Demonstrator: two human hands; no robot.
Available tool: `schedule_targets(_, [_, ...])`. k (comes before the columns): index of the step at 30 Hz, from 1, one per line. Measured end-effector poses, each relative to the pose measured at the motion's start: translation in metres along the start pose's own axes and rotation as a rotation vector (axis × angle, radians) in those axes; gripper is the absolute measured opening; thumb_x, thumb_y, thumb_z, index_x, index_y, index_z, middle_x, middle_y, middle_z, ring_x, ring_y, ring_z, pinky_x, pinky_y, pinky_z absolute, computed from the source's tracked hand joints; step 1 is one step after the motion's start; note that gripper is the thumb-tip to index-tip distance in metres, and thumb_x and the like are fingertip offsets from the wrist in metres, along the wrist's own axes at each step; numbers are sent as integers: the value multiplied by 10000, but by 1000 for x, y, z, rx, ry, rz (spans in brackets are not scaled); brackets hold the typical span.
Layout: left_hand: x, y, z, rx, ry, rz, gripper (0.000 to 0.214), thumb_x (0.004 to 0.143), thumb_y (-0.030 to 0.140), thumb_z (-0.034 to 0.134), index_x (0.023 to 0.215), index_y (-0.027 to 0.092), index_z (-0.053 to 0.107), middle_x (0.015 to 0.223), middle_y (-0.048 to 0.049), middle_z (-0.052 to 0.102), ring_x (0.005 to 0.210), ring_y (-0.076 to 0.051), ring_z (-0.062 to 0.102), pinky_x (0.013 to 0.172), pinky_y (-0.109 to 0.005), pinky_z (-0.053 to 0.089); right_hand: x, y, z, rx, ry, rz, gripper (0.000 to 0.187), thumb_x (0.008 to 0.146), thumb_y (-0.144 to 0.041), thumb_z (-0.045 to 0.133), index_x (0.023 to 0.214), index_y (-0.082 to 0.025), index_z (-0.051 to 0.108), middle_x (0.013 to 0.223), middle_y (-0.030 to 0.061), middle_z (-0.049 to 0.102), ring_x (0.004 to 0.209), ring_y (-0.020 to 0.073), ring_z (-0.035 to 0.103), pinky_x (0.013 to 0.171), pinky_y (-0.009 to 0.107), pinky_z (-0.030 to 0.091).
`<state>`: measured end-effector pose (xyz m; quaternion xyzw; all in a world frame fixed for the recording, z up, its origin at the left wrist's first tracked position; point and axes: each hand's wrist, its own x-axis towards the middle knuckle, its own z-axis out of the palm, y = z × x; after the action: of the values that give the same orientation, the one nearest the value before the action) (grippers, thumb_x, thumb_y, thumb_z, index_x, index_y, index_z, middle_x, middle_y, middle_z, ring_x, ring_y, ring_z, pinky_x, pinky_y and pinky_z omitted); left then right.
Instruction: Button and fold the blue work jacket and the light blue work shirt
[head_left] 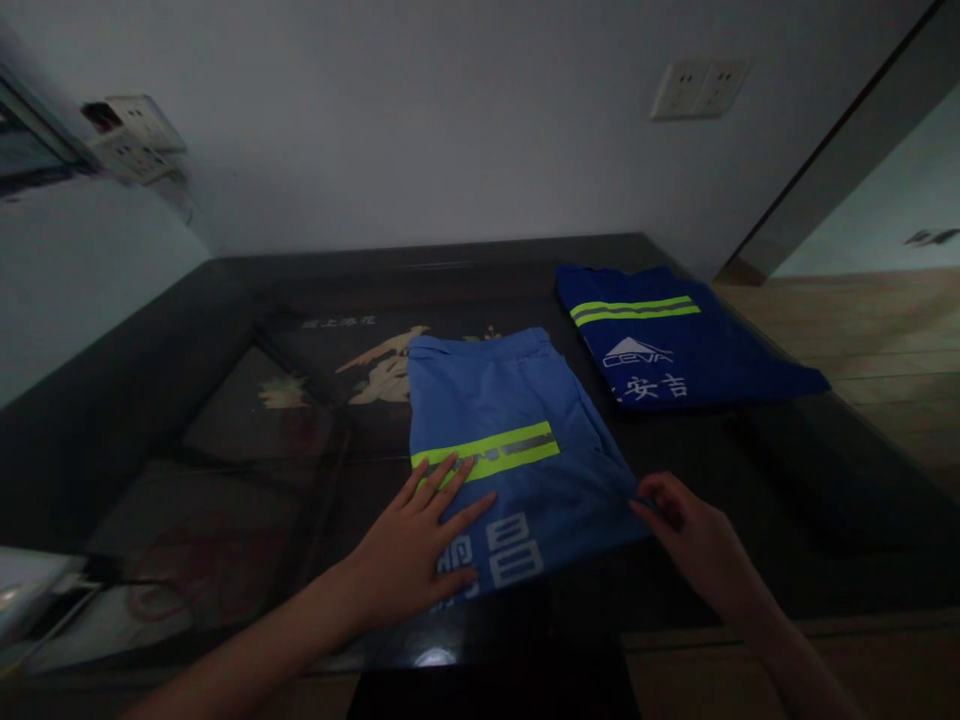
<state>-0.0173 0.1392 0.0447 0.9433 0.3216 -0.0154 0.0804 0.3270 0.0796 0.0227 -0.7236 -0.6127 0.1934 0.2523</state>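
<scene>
Light-blue garment (510, 385), head view: it lies on the dark table (795, 480), stripe and lettering face up. Your left hand (412, 550) rests flat on the garment's lower left, fingers spread wide over the yellow stripe (517, 450), gripping nothing; presumably this pins the cloth against slipping. Your right hand (686, 530) is narrowed at the garment's lower right corner, thumb and fingers pinching its edge, apparently to control that side. A dark-blue garment (637, 345) lies to its upper right, apart from it, likely so the two do not overlap.
</scene>
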Motion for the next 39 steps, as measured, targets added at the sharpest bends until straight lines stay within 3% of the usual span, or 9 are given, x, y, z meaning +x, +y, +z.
schedule_targets(6, [0,0,2,-28,0,-43,745,843,556,515,1474,369,166,1577,-40,74,1426,-340,125,1119,-581,182,3,-9,4,8,100,-124,256,869,-446,473,870,-228,605,856,30,667,730,172,637,674,277,495])
schedule_targets(13, [-9,-4,-10,-80,47,15,660,883,483,496,1467,354,217,1562,-65,152,1423,-327,155,1100,-581,251,8,-11,-6,-125,50,-207,230,889,-423,471,873,-244,614,929,58,615,844,224,621,735,372,518])
schedule_targets(18, [15,-46,-28,-91,168,-59,493,941,368,417,1423,297,345,1535,-57,256,1427,-253,179,1137,-550,187,13,-49,-9,-190,246,-410,212,899,-381,479,911,-237,633,1043,105,578,1016,269,562,856,438,486])
schedule_targets(20, [39,-78,-26,-27,259,-183,458,943,370,402,1389,265,408,1524,-67,286,1431,-263,153,1139,-578,110,14,-79,2,-158,143,-546,208,919,-324,462,995,-238,635,1106,100,589,1056,246,558,897,412,478])
schedule_targets(23, [78,-121,-16,17,303,-353,527,940,400,375,1403,149,382,1519,-141,272,1430,-288,140,1141,-561,116,18,-128,33,-137,-178,-795,310,930,-345,463,1179,-220,598,1255,100,570,1173,246,512,998,423,424])
schedule_targets(27, [108,-141,-3,45,303,-357,575,922,399,390,1390,65,362,1526,-182,228,1431,-285,133,1153,-513,147,28,-166,77,-101,-514,-1026,569,909,-531,432,1333,-155,488,1427,132,435,1344,256,346,1137,466,228])
schedule_targets(32, [108,-135,4,38,359,-327,508,899,316,407,1351,86,380,1492,-164,325,1420,-235,206,1161,-455,189,39,-168,98,-18,-640,-1064,680,916,-590,337,1430,-144,350,1512,127,277,1429,225,132,1166,489,88])
schedule_targets(36, [107,-140,5,5,333,-346,617,915,351,376,1453,98,212,1504,-148,308,1411,-229,236,1155,-463,203,39,-163,96,29,-677,-1036,683,931,-582,286,1459,-148,284,1531,111,210,1434,211,93,1169,491,63])
schedule_targets(39, [113,-146,6,-1,289,-394,584,946,417,292,1457,136,250,1521,-118,276,1414,-239,223,1149,-482,203,39,-164,96,30,-687,-1034,678,935,-578,279,1461,-149,279,1530,111,205,1434,218,95,1167,502,68])
